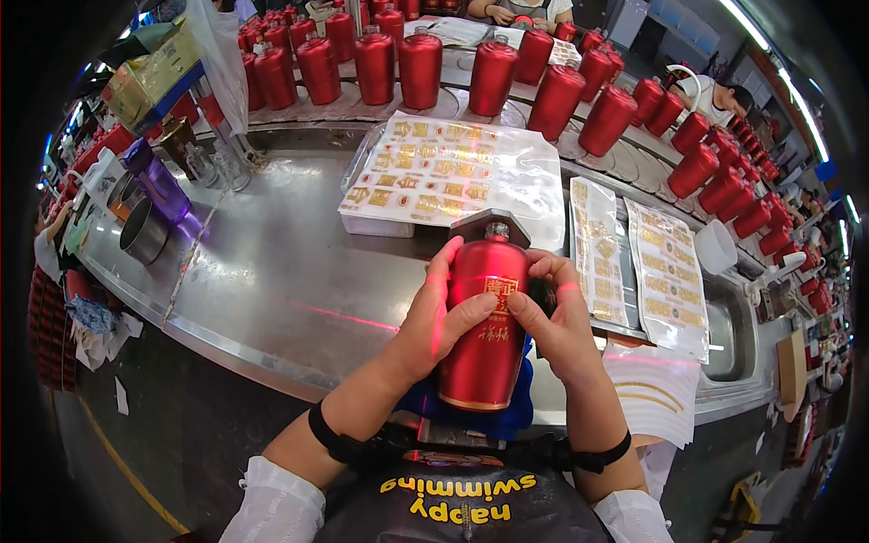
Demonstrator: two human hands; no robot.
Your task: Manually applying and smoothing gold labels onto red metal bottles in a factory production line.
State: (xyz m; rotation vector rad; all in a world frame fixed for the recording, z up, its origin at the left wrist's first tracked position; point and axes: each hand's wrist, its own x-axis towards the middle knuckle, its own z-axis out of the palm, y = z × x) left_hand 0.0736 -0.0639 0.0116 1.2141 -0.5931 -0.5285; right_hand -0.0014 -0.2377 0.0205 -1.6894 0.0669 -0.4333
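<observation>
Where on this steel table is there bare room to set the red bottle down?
The widest free patch is the bare steel table left of both hands, bordered by the purple bottle, the metal cup and the gold label sheets. It is crowded to the right, where label strips lie, and behind, where the row of red bottles stands.

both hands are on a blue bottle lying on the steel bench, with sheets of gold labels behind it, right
Not quite: the bottle is red, not blue. The head view shows the left hand and right hand on it at the steel bench, with the gold label sheets behind.
</observation>
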